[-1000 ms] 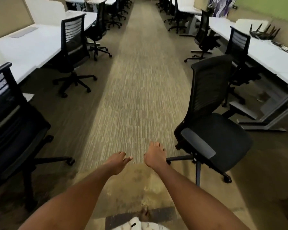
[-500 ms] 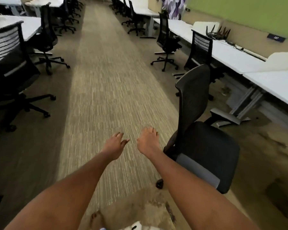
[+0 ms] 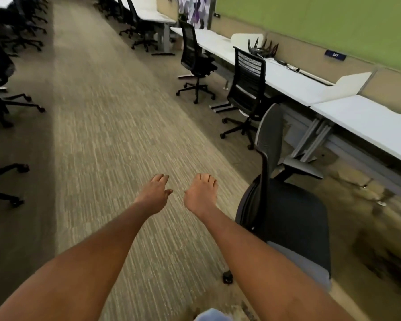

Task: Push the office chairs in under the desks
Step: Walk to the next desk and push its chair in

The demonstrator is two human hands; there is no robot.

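The floor (image 3: 116, 126) is carpet: a pale striped strip runs down the aisle, with darker brown bands either side. On the right band stand three black chairs. The near chair (image 3: 294, 218) stands out from the desk (image 3: 366, 121), turned side-on to it, one caster on the pale strip's edge. The slatted chair (image 3: 249, 89) stands further on, close to the desks. The far chair (image 3: 195, 61) stands beyond it. Grey desk feet rest on the carpet between them. More chairs (image 3: 2, 72) stand on the left band, blurred.
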